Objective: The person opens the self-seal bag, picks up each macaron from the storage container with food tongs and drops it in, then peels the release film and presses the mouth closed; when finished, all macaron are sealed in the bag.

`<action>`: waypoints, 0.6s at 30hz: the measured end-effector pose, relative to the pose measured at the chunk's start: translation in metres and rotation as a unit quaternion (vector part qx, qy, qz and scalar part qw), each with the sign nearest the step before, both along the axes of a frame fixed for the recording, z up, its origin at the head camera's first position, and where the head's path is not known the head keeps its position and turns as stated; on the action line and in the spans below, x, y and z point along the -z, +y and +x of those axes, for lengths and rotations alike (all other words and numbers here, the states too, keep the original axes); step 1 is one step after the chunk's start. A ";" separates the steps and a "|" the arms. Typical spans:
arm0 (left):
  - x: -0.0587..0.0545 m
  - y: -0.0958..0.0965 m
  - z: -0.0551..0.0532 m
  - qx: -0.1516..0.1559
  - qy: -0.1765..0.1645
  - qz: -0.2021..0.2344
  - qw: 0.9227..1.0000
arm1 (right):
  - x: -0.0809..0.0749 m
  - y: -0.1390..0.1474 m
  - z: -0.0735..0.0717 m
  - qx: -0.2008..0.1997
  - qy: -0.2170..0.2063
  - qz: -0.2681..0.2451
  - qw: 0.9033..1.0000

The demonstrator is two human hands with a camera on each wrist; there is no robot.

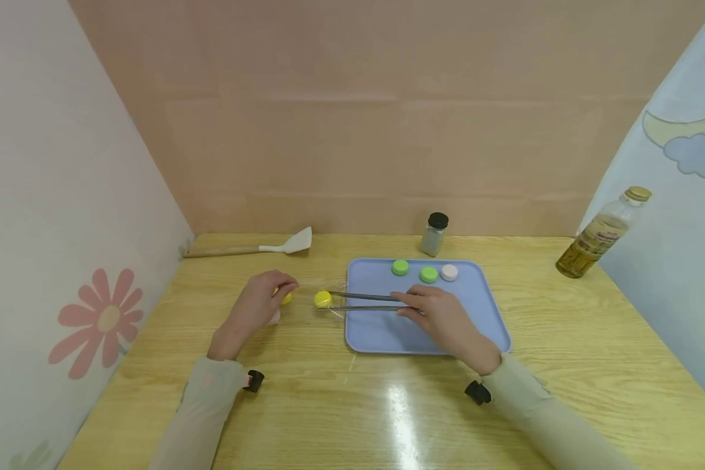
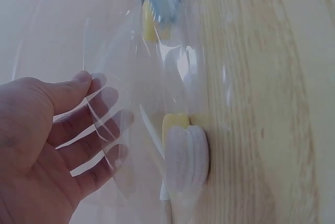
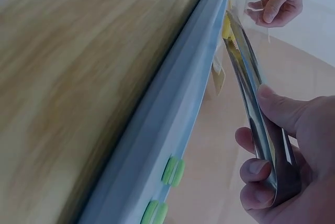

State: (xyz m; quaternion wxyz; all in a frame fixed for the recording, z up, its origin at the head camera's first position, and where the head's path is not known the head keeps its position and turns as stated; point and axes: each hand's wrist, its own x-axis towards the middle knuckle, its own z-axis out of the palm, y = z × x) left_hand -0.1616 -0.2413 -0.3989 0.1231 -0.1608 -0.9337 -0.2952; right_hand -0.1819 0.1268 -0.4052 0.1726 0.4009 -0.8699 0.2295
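My left hand (image 1: 257, 303) pinches the edge of a clear plastic bag (image 2: 118, 124) between thumb and forefinger; the other fingers show through the film. A yellow macaron (image 2: 175, 122) and a pale pinkish one (image 2: 187, 158) lie together inside, near that hand. In my right hand (image 1: 440, 320) I grip metal tongs (image 1: 364, 297), pointing left over the blue tray's edge. Their tips hold another yellow macaron (image 1: 323, 299) at the bag's tray-side end. On the blue tray (image 1: 376, 339), two green macarons (image 1: 400, 267) and a whitish one (image 1: 449, 272) sit along the far side.
Behind the left hand lies a white spatula (image 1: 296, 241) with a wooden handle. A black-lidded jar (image 1: 432, 238) stands just beyond the tray. At the right wall stands an oil bottle (image 1: 599, 235). A draped cloth (image 1: 358, 150) closes off the table's back.
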 end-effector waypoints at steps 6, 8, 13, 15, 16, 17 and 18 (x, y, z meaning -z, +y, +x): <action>0.000 0.000 0.002 0.002 0.003 0.004 1.000 | 0.000 -0.022 -0.005 -0.012 -0.014 -0.002 1.000; 0.000 0.000 0.002 0.005 0.007 0.007 1.000 | 0.001 -0.028 -0.007 -0.015 -0.009 -0.001 1.000; 0.000 -0.001 0.001 0.013 0.015 0.012 1.000 | 0.003 -0.041 -0.011 -0.009 -0.010 0.006 1.000; 0.000 -0.001 0.001 0.017 0.018 0.014 1.000 | 0.004 -0.045 -0.013 -0.008 -0.015 0.007 1.000; 0.000 -0.001 0.001 0.018 0.019 0.015 1.000 | 0.005 -0.047 -0.014 -0.008 -0.016 0.007 1.000; 0.000 -0.001 0.001 0.018 0.019 0.016 1.000 | 0.005 -0.048 -0.014 -0.009 -0.018 0.006 1.000; -0.001 -0.001 0.001 0.018 0.020 0.017 1.000 | 0.005 -0.050 -0.015 -0.010 -0.019 0.004 1.000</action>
